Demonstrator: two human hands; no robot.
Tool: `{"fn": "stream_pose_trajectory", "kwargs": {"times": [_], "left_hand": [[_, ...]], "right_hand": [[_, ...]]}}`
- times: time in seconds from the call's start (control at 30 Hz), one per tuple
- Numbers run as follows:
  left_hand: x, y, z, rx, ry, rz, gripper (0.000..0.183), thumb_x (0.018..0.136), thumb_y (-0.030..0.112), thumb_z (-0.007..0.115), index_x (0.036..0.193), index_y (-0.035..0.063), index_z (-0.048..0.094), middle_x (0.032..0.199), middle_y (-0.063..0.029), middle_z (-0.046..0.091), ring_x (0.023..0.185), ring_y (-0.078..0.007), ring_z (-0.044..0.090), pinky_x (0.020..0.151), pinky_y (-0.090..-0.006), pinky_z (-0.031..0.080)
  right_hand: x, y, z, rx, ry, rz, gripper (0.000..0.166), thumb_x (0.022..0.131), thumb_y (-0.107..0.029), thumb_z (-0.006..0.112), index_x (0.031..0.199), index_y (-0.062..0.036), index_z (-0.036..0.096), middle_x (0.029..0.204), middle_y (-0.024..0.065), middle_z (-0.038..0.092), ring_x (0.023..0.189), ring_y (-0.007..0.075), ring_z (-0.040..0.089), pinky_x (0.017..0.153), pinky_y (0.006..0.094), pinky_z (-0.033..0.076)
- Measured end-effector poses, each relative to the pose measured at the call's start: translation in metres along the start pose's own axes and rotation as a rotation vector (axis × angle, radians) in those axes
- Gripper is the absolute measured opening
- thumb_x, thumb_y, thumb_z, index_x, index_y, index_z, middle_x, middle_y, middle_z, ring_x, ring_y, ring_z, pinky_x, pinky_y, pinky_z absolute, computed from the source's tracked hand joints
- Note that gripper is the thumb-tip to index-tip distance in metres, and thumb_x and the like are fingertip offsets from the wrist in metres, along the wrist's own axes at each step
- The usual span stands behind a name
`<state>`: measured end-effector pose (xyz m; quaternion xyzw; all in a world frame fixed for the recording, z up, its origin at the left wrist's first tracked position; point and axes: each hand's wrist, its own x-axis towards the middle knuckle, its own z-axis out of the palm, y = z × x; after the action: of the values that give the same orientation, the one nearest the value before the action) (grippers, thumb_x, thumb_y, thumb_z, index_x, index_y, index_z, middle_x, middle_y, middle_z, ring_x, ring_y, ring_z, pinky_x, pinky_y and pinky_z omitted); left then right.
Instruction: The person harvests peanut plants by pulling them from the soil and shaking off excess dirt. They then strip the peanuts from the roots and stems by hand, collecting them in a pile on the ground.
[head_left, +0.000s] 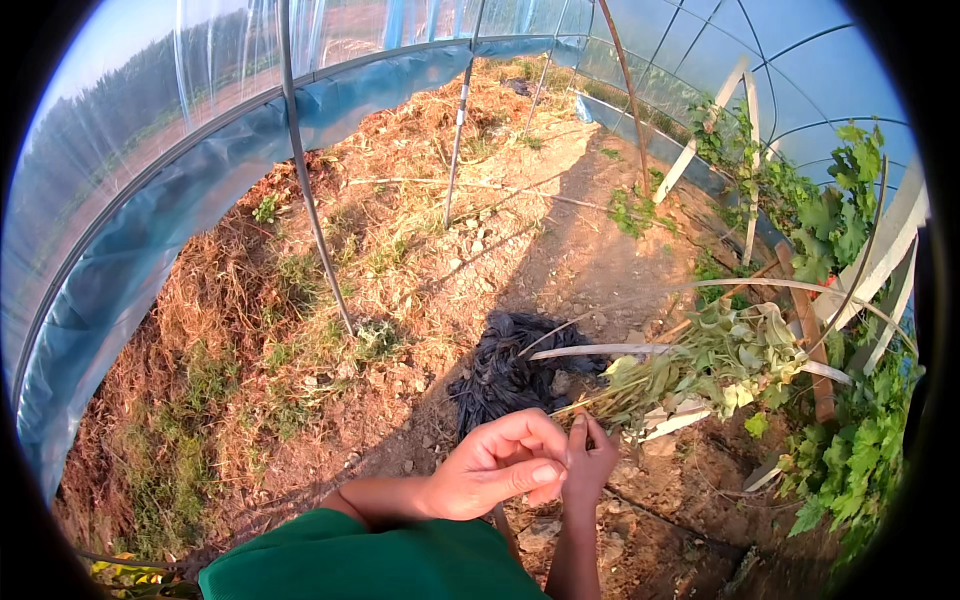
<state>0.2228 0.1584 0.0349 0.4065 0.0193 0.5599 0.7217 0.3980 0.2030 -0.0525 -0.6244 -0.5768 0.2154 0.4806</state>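
Observation:
My left hand (506, 465) is in front of my body at the lower middle, with its fingers curled and thumb pointing right. No object shows in it, but the inside of its fingers is partly hidden. Right beside it, partly covered by it, is my right hand (591, 457), its fingertips pointing up. Just beyond those fingertips are the cut ends of a bundle of wilted leafy stems (697, 360). Whether the right fingers grip the stems or only overlap them in view cannot be made out. A heap of black plastic sheeting (510, 360) lies on the soil beyond my hands.
Metal poles (307, 172) rise on the left beside the greenhouse's plastic film wall (150, 247). To the right, leafy vines (847, 457) grow around white posts (874, 262). A pale curved stick (600, 350) crosses the black heap. Dry grass (217, 300) covers the left ground.

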Motion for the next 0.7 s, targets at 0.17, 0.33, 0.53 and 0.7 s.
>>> {"fn": "stream_pose_trajectory", "kwargs": {"times": [0.17,0.33,0.53,0.7], "left_hand": [[0.007,0.017,0.023,-0.065,-0.258,0.084,0.013,0.09,0.005,0.059,0.101,-0.0018,0.058,0.085,-0.0103,0.056,0.076,-0.0187,0.053,0.068,-0.0325,0.04],[0.012,0.016,0.044,-0.115,-0.517,0.218,0.017,0.085,-0.001,0.065,0.099,-0.0037,0.058,0.095,-0.0121,0.059,0.086,-0.0204,0.059,0.072,-0.0306,0.046],[0.012,0.024,0.07,-0.329,-0.557,0.101,0.017,0.081,-0.004,0.068,0.096,-0.0032,0.06,0.092,-0.0137,0.062,0.085,-0.0238,0.062,0.07,-0.0329,0.049],[0.012,0.024,0.076,-0.472,-0.596,-0.009,0.016,0.081,-0.003,0.069,0.095,-0.0035,0.06,0.09,-0.0137,0.063,0.085,-0.0234,0.061,0.07,-0.0324,0.049]], "right_hand": [[-0.001,-0.007,-0.001,-0.035,0.019,0.032,0.023,0.089,-0.012,0.056,0.102,0.0022,0.068,0.066,0.0087,0.058,0.059,0.0142,0.048,0.109,0.0374,0.025],[-0.002,-0.005,-0.001,-0.015,0.004,0.057,0.024,0.09,-0.016,0.056,0.104,-0.0008,0.069,0.087,0.0187,0.067,0.088,0.0239,0.06,0.113,0.0406,0.022],[-0.002,-0.004,-0.001,0.009,-0.007,0.067,0.024,0.09,-0.015,0.057,0.104,0.0007,0.069,0.09,0.0159,0.068,0.088,0.0199,0.06,0.101,0.0339,0.036],[-0.001,-0.003,-0.001,0.007,-0.011,0.041,0.024,0.091,-0.014,0.056,0.103,0.0032,0.068,0.085,0.0125,0.069,0.076,0.0158,0.061,0.103,0.0337,0.034]]}}
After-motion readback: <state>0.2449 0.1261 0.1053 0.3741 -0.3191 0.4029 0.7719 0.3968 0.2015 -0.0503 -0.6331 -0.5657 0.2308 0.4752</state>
